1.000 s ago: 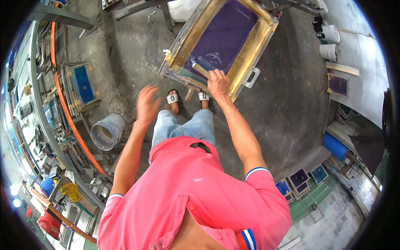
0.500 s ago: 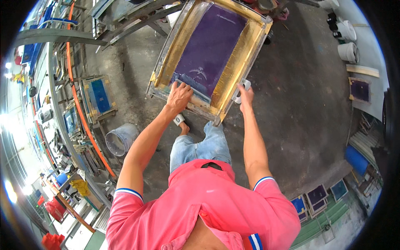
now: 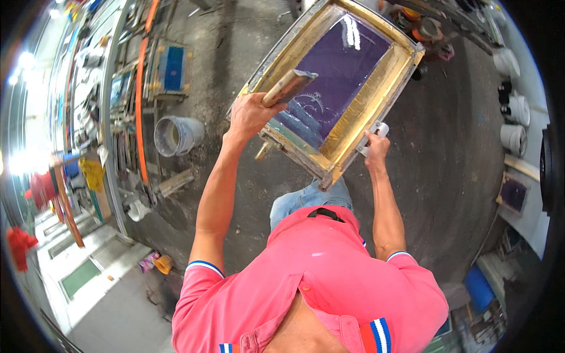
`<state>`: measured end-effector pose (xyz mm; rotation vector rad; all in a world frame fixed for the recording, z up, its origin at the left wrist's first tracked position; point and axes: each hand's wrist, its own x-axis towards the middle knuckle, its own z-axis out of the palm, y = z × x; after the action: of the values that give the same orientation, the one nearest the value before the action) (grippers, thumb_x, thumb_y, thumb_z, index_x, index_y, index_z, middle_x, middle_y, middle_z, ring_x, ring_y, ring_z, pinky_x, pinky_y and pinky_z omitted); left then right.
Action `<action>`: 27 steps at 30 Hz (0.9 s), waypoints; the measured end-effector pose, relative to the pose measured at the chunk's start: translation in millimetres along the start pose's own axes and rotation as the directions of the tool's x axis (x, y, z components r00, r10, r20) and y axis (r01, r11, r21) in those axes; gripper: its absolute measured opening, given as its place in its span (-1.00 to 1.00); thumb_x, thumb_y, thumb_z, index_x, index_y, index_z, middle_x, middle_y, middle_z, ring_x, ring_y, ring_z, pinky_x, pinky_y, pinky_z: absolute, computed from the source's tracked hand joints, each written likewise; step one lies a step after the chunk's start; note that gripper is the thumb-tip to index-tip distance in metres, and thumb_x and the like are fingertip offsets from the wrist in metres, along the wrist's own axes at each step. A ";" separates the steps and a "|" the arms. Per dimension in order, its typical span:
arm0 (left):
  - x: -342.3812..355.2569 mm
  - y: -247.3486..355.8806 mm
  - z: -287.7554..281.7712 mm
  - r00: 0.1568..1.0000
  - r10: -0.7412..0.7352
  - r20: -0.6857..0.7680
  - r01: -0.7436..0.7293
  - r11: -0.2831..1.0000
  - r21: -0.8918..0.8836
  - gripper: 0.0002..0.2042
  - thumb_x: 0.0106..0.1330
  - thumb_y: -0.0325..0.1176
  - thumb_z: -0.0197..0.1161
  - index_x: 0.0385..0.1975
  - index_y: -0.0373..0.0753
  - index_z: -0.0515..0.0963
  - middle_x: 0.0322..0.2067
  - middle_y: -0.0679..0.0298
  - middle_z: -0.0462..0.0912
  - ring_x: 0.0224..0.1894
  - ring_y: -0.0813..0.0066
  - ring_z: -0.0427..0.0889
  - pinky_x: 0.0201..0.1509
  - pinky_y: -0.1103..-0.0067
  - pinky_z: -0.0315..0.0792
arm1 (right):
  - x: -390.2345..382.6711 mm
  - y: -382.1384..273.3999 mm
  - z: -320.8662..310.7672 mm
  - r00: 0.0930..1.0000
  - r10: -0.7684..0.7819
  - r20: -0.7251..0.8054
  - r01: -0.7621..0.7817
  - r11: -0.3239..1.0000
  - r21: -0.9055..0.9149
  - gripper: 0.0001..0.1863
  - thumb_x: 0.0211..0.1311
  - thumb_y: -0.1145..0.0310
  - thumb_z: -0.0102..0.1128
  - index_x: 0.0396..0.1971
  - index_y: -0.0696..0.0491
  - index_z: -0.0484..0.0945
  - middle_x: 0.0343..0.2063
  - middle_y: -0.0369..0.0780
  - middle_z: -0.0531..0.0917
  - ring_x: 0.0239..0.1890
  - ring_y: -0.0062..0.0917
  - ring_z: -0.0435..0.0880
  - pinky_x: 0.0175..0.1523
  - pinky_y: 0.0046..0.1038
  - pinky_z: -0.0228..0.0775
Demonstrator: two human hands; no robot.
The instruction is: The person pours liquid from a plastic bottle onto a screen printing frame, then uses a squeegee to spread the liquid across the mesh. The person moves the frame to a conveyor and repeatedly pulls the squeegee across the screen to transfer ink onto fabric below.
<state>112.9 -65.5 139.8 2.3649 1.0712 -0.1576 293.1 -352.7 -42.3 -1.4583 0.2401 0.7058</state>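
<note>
We see the work partway along, as far as the surface tells us: in the large wooden frame [image 3: 388, 95] at the upper centre of the frame, the purple panel [image 3: 347, 70] carries a cloudy bluish smear [image 3: 303, 120] along its lower end, just beside a pale crescent motif [image 3: 314, 101]. We judge that the lower end has been worked over, while the upper stretch shows smooth and glossy, with a bright reflection near its top; whether that part is finished or untouched we cannot tell. The left hand [image 3: 250, 117] stands over the lower left corner of the wooden frame, its grip closed around one end of a wooden squeegee [image 3: 288, 88], whose far end points up and right across the panel. The squeegee looks tilted and lifted, though we cannot be sure that no part of it touches. The left forearm rises nearly straight from the lower part of the view, elbow well out from the body. The right hand [image 3: 377, 148], right of centre, has its grip wrapped around a white handle [image 3: 383, 128] at the wooden frame's right side, fingers curled with no visible gap, the forearm upright below it. Well apart, at the left, a pale bucket [image 3: 179, 136] stands on the grey floor [image 3: 438, 176].
</note>
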 end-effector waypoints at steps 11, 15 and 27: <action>-365.2 -167.2 51.9 0.597 -0.253 -0.761 0.035 0.956 -0.291 -0.46 0.13 -0.04 0.45 0.01 -0.31 0.63 0.11 0.05 0.58 0.06 0.15 0.60 0.17 0.43 0.41 | -151.1 34.8 29.6 0.742 -0.030 0.670 0.246 0.941 -0.230 -0.69 0.05 0.50 0.14 -0.15 0.17 0.61 -0.34 -0.28 0.68 -0.33 -0.55 0.66 -0.21 -0.43 0.48; -534.7 -167.7 64.8 0.415 -0.704 -0.577 -0.118 0.587 -0.801 -0.45 0.17 -0.09 0.45 0.06 -0.35 0.56 0.02 0.15 0.62 0.04 0.16 0.60 0.17 0.36 0.43 | -239.9 49.3 82.2 0.551 0.092 0.830 0.237 0.936 -0.261 -0.74 0.02 0.51 0.17 -0.22 0.12 0.62 -0.41 -0.34 0.66 -0.41 -0.61 0.62 -0.29 -0.50 0.41; -871.6 -255.7 224.6 -0.207 -0.977 -0.042 -0.690 0.177 -0.702 -0.50 0.23 -0.16 0.44 0.05 -0.39 0.53 -0.07 0.16 0.66 -0.08 0.28 0.67 0.06 0.36 0.52 | -550.5 308.0 310.1 -0.249 0.504 0.827 0.589 0.757 -0.283 -0.88 0.10 0.36 0.30 -0.45 0.09 0.60 -0.57 -0.41 0.53 -0.53 -0.69 0.44 -0.42 -0.47 0.24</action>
<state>-639.3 -621.4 115.0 -0.0030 1.5521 2.0825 -392.6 -229.9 51.4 -0.8903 -1.7204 1.8838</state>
